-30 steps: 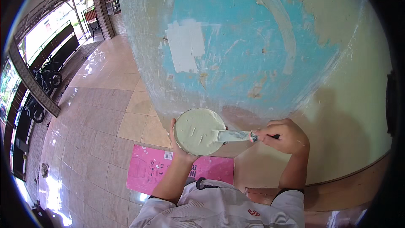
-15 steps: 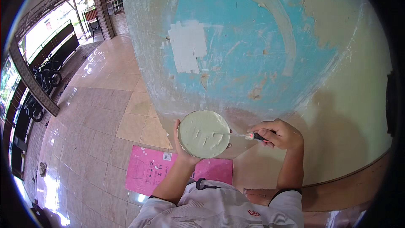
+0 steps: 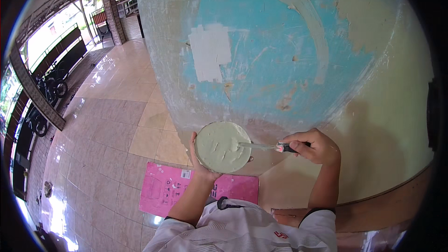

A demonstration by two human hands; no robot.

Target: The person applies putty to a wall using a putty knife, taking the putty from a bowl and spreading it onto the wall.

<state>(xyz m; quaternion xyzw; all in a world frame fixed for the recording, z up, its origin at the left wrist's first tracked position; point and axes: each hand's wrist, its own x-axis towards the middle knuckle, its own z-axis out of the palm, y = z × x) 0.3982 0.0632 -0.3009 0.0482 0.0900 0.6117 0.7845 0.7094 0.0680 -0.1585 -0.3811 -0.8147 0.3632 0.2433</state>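
Observation:
A round tub of pale green-grey putty (image 3: 219, 151) rests in my left hand (image 3: 203, 170), whose fingers wrap around its side and underneath. My right hand (image 3: 318, 146) is closed on the black and red handle of a putty knife (image 3: 287, 147). The knife's thin blade points left, with its tip over the putty near the tub's right side. Ridges and small lumps mark the putty's surface. Beyond the tub stands a wall (image 3: 266, 60) with worn turquoise paint, a white patch (image 3: 210, 52) and a curved stroke of grey-green filler (image 3: 310, 23).
Below the tub a flattened pink cardboard piece (image 3: 161, 189) lies on the tiled floor (image 3: 107, 154). A brown ledge (image 3: 373, 210) runs along the wall's foot at right. Far left are a slanting pillar (image 3: 37, 86) and a parked motorcycle (image 3: 53, 86).
The putty knife and my right hand have shifted slightly right, and more of the blade shows. The tub has moved a little left.

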